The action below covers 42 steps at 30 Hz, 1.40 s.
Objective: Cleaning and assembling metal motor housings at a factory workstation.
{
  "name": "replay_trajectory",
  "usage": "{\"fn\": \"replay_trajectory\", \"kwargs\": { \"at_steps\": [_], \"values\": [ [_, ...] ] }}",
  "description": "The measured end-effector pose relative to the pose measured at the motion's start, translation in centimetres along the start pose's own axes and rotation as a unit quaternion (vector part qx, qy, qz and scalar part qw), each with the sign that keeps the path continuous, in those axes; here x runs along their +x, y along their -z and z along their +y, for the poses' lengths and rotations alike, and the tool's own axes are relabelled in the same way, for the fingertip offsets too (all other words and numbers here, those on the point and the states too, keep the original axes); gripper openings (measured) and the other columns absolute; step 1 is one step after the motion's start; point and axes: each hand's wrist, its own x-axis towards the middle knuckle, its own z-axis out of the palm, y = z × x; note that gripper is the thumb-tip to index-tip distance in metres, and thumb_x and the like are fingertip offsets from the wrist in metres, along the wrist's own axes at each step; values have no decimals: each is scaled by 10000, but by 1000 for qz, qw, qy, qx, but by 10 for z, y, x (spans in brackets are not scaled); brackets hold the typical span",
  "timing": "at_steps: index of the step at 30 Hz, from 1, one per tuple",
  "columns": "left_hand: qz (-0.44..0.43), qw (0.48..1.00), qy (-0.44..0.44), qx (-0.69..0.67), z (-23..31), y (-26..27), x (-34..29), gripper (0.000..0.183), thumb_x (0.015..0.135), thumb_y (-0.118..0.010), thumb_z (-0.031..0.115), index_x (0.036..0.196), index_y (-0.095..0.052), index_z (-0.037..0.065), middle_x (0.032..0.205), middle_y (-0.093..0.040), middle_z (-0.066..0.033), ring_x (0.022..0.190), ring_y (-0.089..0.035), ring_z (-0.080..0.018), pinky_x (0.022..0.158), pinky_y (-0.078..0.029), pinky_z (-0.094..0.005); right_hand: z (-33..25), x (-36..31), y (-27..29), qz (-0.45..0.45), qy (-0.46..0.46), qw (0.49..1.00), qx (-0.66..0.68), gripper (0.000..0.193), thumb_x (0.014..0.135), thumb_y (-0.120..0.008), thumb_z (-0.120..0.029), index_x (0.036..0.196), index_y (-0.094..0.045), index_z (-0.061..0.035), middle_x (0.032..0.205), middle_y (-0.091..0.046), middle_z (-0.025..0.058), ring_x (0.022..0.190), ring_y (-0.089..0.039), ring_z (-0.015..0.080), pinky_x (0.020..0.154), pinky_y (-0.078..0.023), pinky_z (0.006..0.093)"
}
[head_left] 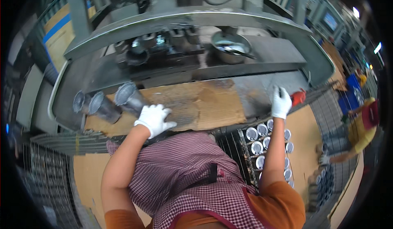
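My left hand, in a white glove, is at the front edge of a flat cardboard sheet, thumb and fingers apart. Just beyond it lies a tapered grey metal cup, close to the fingers; I cannot tell whether they touch. Two similar cups, one in the middle and one farther left, lean on the same sheet. My right hand, gloved too, is raised over the right side of the bench with fingers stretched away from me. Nothing shows in it. A red object is beside it, its kind unclear.
Behind the cardboard is a machine bed with dark round tooling and a metal bowl holding pale liquid and a dark-handled tool. Right of me, several shiny-ended cylinders stand in a rack. A co-worker bends over stacked parts farther right.
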Motion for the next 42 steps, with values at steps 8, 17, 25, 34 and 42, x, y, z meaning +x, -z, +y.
{"fn": "replay_trajectory", "kwargs": {
  "at_steps": [8,17,25,34,42],
  "values": [
    [184,982,-7,-31,-4,-4,1,525,851,-604,507,1208,-603,121,1243,-564,-124,1109,-553,-303,925,-403,-421,-8,-3,-3,4,15,999,38,274,889,-659,-277,955,-681,-11,880,-686,172,786,-663,297,737,-502,342],
    [-43,999,1,-3,-4,-2,5,532,871,-568,531,1208,-616,123,1213,-593,-116,1091,-566,-315,933,-406,-415,-3,-2,-8,4,14,999,50,272,890,-665,-277,945,-682,-10,876,-694,159,775,-665,279,736,-504,336],
    [82,996,-4,-45,1,0,1,554,872,-570,520,1254,-590,119,1276,-564,-127,1125,-554,-306,940,-415,-407,-11,-2,0,-16,-38,997,59,304,895,-657,-292,969,-680,3,872,-694,182,763,-665,258,738,-501,337],
    [213,976,-8,-35,1,-1,3,536,881,-561,499,1249,-586,110,1282,-561,-135,1130,-548,-312,947,-412,-423,-8,-2,-2,-16,-31,997,72,295,894,-665,-279,957,-676,9,869,-698,170,755,-655,234,735,-497,328],
    [-27,999,-24,4,-2,-6,2,577,909,-479,573,1251,-604,125,1186,-611,-107,1107,-562,-292,936,-417,-407,-8,-3,-2,-10,-27,997,77,298,892,-667,-280,955,-675,11,876,-698,168,763,-652,238,745,-494,328]
  ]
}}
